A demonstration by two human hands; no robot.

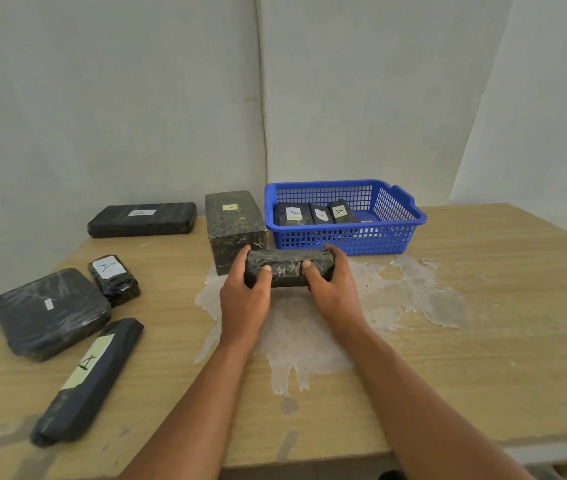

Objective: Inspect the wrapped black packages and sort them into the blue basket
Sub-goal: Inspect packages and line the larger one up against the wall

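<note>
Both hands, left hand [244,295] & right hand [331,289], gripped the held package [289,268] at its ends; long axis ran left-right, blue basket [344,237] just behind, toward table's far edge

I see three packages [316,213] in the basket [396,237], maybe more; the tall box [235,226] stands just left.

Both hands, left hand [244,299] and right hand [331,289], grip a small black plastic-wrapped package [289,269] by its ends, just in front of the blue plastic lattice basket [400,237] holding three labelled packages.
</note>
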